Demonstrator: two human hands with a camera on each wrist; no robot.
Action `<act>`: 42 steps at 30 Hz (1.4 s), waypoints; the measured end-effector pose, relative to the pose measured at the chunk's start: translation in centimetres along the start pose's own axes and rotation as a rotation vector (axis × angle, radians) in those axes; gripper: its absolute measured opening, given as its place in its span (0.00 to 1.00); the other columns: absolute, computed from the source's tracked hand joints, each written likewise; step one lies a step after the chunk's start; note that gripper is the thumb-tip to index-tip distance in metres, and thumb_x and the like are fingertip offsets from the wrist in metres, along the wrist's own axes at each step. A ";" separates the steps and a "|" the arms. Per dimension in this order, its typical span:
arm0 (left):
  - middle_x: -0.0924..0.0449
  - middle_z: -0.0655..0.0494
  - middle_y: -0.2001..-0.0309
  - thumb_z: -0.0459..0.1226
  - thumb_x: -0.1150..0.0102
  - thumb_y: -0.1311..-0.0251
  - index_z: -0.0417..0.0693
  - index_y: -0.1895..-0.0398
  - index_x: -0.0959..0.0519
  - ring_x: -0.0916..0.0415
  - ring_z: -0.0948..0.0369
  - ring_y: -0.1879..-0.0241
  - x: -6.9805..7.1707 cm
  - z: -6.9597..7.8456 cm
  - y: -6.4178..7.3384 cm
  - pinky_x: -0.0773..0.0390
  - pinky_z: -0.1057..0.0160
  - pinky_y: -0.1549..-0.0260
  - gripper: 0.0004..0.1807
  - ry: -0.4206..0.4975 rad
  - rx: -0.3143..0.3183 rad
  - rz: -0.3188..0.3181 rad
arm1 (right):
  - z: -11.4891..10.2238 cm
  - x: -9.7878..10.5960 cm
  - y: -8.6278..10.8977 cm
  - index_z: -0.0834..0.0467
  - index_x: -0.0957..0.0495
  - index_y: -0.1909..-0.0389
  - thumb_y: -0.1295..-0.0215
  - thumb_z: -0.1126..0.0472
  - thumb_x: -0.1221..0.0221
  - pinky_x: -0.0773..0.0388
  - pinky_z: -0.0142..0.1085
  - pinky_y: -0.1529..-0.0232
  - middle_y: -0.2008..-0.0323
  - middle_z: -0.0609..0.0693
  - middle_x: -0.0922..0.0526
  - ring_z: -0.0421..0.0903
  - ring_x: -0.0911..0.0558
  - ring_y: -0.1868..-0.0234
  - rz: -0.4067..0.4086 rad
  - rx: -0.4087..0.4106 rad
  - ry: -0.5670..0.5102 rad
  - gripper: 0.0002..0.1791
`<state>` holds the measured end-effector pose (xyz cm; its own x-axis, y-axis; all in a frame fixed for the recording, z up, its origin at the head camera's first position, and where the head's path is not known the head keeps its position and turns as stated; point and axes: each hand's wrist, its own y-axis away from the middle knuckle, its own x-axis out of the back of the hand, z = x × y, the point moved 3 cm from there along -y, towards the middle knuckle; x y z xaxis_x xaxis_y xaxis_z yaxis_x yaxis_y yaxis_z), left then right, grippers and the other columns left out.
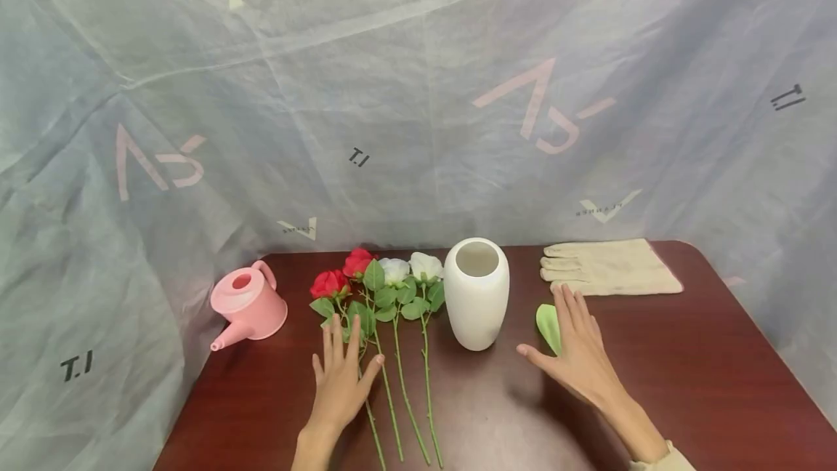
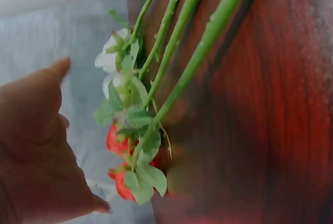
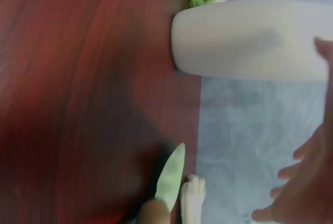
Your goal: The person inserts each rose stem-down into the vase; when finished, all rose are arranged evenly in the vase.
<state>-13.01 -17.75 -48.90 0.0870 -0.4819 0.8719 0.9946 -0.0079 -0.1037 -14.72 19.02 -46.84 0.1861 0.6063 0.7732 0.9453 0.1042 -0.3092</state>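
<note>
My left hand [image 1: 340, 387] hovers with fingers spread over the stems of several artificial roses, holding nothing. Two are red, with one red rose [image 1: 329, 284] at the far left, and two are white, including a white rose [image 1: 426, 267] beside the vase. Their thorny green stems run toward me. The white vase [image 1: 477, 304] stands upright between my hands. My right hand [image 1: 582, 355], also spread and holding nothing, is over a small trowel [image 3: 170, 177] with a light green pointed blade and tan handle. In the head view this hand hides most of the trowel.
A pink watering can [image 1: 251, 304] stands at the table's left edge, its spout toward me. A pair of cream work gloves [image 1: 615, 267] lies flat at the back right. Behind the dark red wooden table [image 1: 484, 413] hangs a grey sheet [image 1: 418, 129] with printed letters.
</note>
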 end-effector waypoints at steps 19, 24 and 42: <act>0.24 0.40 0.69 0.33 0.42 0.41 0.23 0.50 0.32 0.22 0.54 0.79 -1.0 -2.3 -0.2 0.21 0.62 0.85 0.22 0.542 0.334 -0.040 | -5.4 -1.5 -4.3 0.46 0.63 0.27 0.53 0.50 0.30 0.48 0.59 0.38 0.28 0.52 0.56 0.54 0.51 0.30 -0.065 -0.007 -0.481 0.60; 0.25 0.45 0.76 0.30 0.45 0.40 0.26 0.61 0.28 0.22 0.58 0.83 -1.5 -2.8 -0.5 0.20 0.59 0.83 0.11 0.647 0.353 -0.122 | -6.2 -2.0 -4.9 0.48 0.63 0.27 0.57 0.49 0.28 0.45 0.58 0.40 0.29 0.55 0.52 0.53 0.46 0.32 -0.011 0.034 -0.468 0.64; 0.23 0.41 0.64 0.27 0.52 0.36 0.23 0.44 0.39 0.19 0.54 0.65 -1.0 -1.7 0.6 0.19 0.56 0.70 0.20 1.023 0.401 -0.081 | -6.3 -2.4 -5.0 0.50 0.52 0.29 0.58 0.51 0.26 0.36 0.50 0.44 0.39 0.53 0.35 0.48 0.32 0.42 0.040 0.042 -0.511 0.58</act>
<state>-12.58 -18.75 -50.60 0.1163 -0.9923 0.0416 0.9576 0.1231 0.2605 -18.21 12.01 -43.67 0.0571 0.9172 0.3942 0.9265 0.0985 -0.3632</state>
